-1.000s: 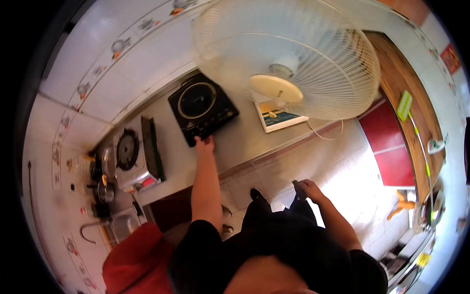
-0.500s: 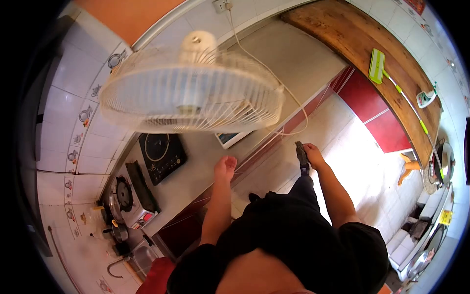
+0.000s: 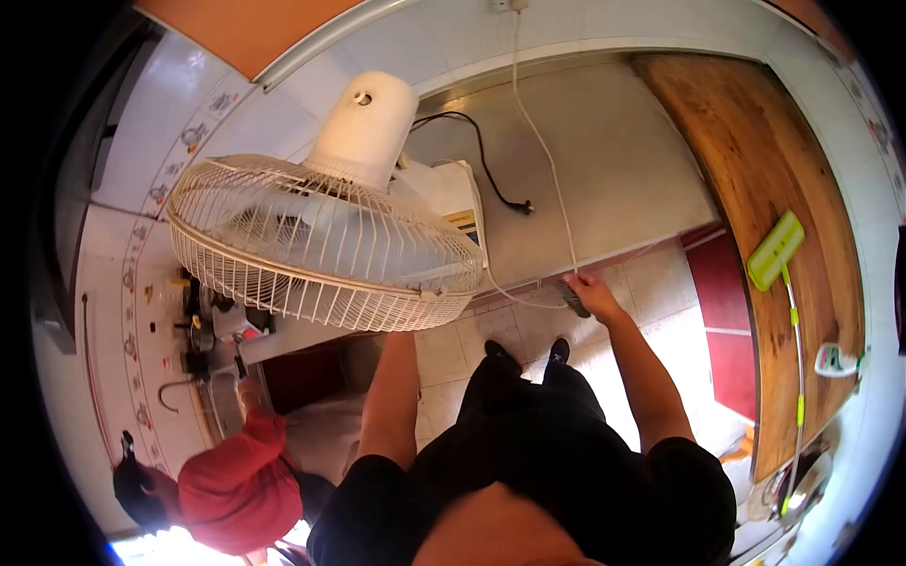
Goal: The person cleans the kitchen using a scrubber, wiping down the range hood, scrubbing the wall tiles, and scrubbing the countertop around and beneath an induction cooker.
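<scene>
My right hand (image 3: pixel 596 294) is closed on a dark, crumpled rag-like thing (image 3: pixel 575 300), held near the front edge of the counter, beside a pale cord (image 3: pixel 557 179). A large white electric fan (image 3: pixel 326 236) with a wire cage fills the upper left. Its base (image 3: pixel 451 193) stands on the counter. My left forearm (image 3: pixel 389 396) reaches up to the lower rim of the fan cage. The cage hides my left hand, so its fingers do not show.
The grey counter (image 3: pixel 604 160) bears a black cord with a plug (image 3: pixel 524 207). On the wooden top (image 3: pixel 793 141) at right lie a green flat mop (image 3: pixel 776 250) and a spray bottle (image 3: pixel 835 359). A person in red (image 3: pixel 241 481) is at the sink at lower left.
The view has turned and shifted toward the counter. My right hand, with the dark thing, is now near the counter edge. My left hand has passed behind the fan cage. The other person shows more.
</scene>
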{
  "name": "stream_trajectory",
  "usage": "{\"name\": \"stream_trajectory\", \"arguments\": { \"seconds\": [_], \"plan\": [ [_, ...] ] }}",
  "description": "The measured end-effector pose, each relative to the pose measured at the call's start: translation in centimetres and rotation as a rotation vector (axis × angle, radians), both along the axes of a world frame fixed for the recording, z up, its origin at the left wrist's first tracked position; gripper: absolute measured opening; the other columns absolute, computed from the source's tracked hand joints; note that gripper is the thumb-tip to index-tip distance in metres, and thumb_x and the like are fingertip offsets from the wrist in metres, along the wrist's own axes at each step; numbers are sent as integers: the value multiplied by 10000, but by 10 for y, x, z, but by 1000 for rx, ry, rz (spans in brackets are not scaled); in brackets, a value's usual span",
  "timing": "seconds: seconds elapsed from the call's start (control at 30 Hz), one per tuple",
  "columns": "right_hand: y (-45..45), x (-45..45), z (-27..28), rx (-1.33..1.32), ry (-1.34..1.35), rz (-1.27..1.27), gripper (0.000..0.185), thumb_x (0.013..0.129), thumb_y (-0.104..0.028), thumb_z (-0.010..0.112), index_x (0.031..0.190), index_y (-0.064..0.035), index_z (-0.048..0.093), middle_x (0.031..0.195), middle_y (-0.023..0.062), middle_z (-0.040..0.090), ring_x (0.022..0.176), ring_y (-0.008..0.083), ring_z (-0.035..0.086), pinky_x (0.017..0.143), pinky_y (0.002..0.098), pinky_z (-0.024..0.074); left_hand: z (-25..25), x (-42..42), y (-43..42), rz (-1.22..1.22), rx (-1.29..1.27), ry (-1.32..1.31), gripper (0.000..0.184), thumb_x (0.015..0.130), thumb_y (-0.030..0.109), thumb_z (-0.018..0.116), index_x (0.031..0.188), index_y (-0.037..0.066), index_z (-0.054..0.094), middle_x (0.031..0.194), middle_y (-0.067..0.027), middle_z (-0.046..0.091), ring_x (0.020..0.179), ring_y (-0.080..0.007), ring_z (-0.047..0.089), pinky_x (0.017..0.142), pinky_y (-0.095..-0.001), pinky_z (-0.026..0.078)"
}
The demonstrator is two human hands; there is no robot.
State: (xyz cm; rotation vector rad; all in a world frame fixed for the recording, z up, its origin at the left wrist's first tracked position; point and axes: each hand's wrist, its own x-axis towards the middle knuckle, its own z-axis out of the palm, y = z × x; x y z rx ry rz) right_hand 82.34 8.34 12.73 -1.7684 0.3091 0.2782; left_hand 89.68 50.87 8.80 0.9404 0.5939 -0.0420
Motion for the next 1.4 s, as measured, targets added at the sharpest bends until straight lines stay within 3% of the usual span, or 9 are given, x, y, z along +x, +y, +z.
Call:
{"name": "stream_trajectory", "arguments": {
  "seconds": [0.13, 0.23, 0.43, 0.63, 0.7, 0.87, 1.07, 1.27, 1.4],
  "plan": [
    [47, 53, 4, -105, -15, 300, 374, 823, -346, 632, 859, 25, 621, 803, 174, 623, 767, 215, 590, 675, 345, 458, 3, -4, 10, 47, 33, 33, 205, 896, 171, 487, 939, 2, 594, 845, -133, 638, 706, -274, 604, 681, -399, 511],
    [82, 82, -13, -100, -82, 346, 376, 808, -338, 639, 890, 27, 607, 816, 167, 623, 787, 242, 598, 686, 362, 461, 0, -19, 28, 85, 64, 64, 202, 894, 174, 493, 937, 5, 596, 837, -127, 636, 703, -265, 601, 676, -394, 509],
    [115, 127, -51, -41, 49, 368, 374, 803, -313, 643, 940, 32, 593, 829, 153, 627, 776, 242, 588, 693, 361, 457, -3, -91, 84, 212, 151, 200, 197, 892, 178, 505, 932, 10, 599, 821, -115, 633, 696, -247, 596, 665, -382, 506],
    [112, 154, -19, 2, 169, 488, 387, 810, -300, 634, 980, 46, 603, 890, 186, 639, 797, 247, 599, 692, 364, 457, -2, -143, 75, 276, 197, 318, 192, 889, 183, 517, 927, 15, 602, 804, -104, 630, 690, -230, 590, 654, -371, 503],
    [118, 165, -31, 0, 127, 506, 382, 810, -296, 635, 980, 44, 606, 885, 184, 642, 798, 249, 604, 695, 367, 459, 0, -145, 66, 276, 202, 335, 190, 888, 184, 521, 926, 17, 604, 799, -100, 628, 688, -224, 588, 650, -367, 502],
    [123, 181, -28, 56, 259, 573, 407, 795, -315, 655, 980, 46, 621, 890, 196, 651, 796, 276, 620, 708, 371, 466, -1, -132, 41, 231, 215, 364, 186, 886, 188, 531, 922, 22, 606, 785, -90, 626, 683, -209, 584, 641, -358, 500],
    [111, 203, -48, -131, 265, 584, 453, 769, -378, 672, 904, 54, 656, 863, 225, 656, 778, 322, 640, 681, 391, 481, -3, -100, 22, 153, 233, 350, 182, 883, 193, 542, 917, 27, 610, 769, -79, 623, 676, -192, 578, 630, -347, 497],
    [62, 214, -49, -199, 238, 647, 403, 767, -320, 668, 932, 47, 649, 859, 197, 658, 762, 282, 641, 680, 366, 492, -21, -39, -26, -10, 303, 289, 178, 880, 197, 554, 912, 32, 613, 753, -67, 619, 670, -174, 573, 620, -335, 494],
    [4, 197, -35, -154, 187, 619, 387, 773, -307, 663, 943, 41, 646, 860, 187, 657, 758, 274, 640, 675, 362, 493, -35, 8, -77, -183, 517, 226, 176, 878, 200, 562, 909, 36, 615, 742, -59, 617, 666, -163, 569, 612, -328, 492]
  ]
}}
